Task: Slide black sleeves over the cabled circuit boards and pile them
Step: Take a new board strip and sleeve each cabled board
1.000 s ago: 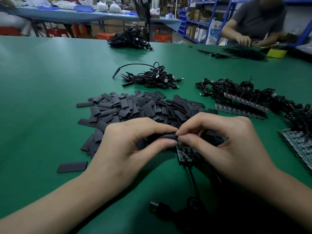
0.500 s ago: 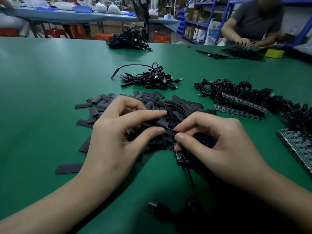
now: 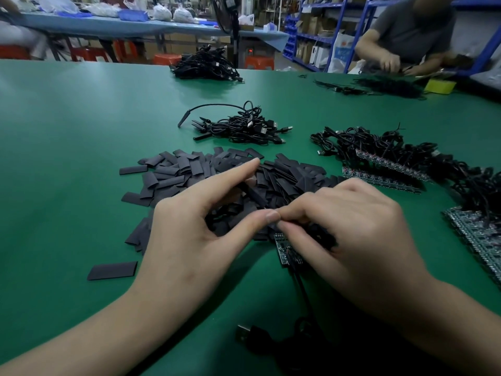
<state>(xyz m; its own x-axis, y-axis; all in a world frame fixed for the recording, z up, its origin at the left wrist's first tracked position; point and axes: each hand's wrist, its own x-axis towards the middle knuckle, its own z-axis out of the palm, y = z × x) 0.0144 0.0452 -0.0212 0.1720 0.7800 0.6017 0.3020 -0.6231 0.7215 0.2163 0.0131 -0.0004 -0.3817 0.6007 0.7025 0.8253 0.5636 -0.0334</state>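
Over the green tabletop (image 3: 67, 158), beside the sleeve pile (image 3: 176, 172): left hand (image 3: 189, 240), grip pinching a black sleeve (image 3: 254, 196); right hand (image 3: 352, 234), grip pinching the cabled circuit board (image 3: 287, 252).

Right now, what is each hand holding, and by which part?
The right hand pinches the cabled circuit board by its far end; the left hand pinches one black sleeve by its near end.

I see a plain green table (image 3: 81, 158). The sleeves (image 3: 176, 169) are matt black, greyer where light hits them. The board (image 3: 284, 252) is dark green-black, speckled with tiny parts. All cables (image 3: 238, 127) are black. The boards (image 3: 387, 164) at right show rows of pale and reddish dots. Far off are a yellow block (image 3: 440, 86), blue shelves (image 3: 336, 23) and red stools (image 3: 92, 54).
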